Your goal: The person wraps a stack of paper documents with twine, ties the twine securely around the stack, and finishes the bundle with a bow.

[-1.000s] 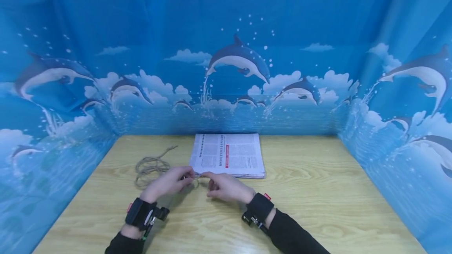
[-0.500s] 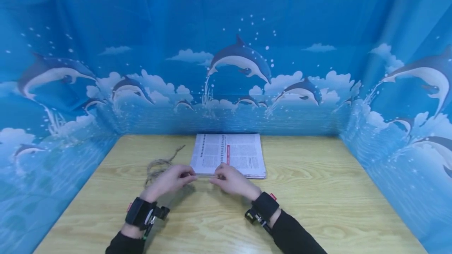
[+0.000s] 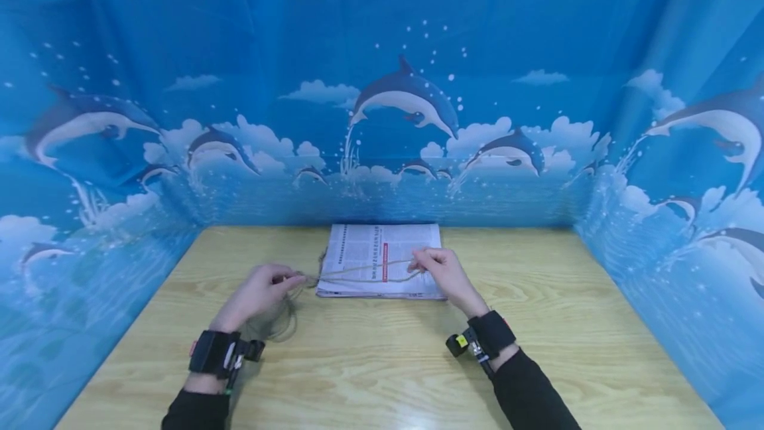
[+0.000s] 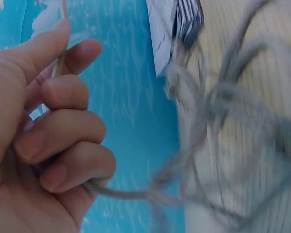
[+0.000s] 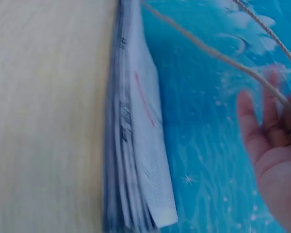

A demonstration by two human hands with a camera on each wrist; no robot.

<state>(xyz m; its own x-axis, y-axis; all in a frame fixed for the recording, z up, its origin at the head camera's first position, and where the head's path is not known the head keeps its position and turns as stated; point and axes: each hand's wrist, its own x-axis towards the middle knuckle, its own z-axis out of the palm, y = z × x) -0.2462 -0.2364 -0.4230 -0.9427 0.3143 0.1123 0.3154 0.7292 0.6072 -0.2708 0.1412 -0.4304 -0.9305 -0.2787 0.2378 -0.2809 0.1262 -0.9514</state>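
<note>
A length of twine (image 3: 370,281) stretches in two strands above a folded stack of newspapers (image 3: 353,254). My left hand (image 3: 260,292), left of the stack, pinches the twine between thumb and index finger. In the left wrist view its other fingers curl over a second strand, and a loose tangle of twine (image 4: 218,107) dangles beside them, blurred. Over the right part of the stack, my right hand (image 3: 444,276) holds the far end of the doubled twine with bent fingers. The right wrist view shows two strands running into that hand; its thumb tip is out of frame.
Pale wood-grain table (image 3: 382,363) lies under everything. A blue dolphin-print curtain (image 3: 382,118) encloses the back and both sides, close behind the stack. Loose twine hangs below my left hand. Each wrist wears a black strap with a small camera.
My hands have moved apart, the right one rightward and up over the newspapers, the left one leftward. The twine now spans the stack in two strands, and the loose coil has shifted beneath my left hand.
</note>
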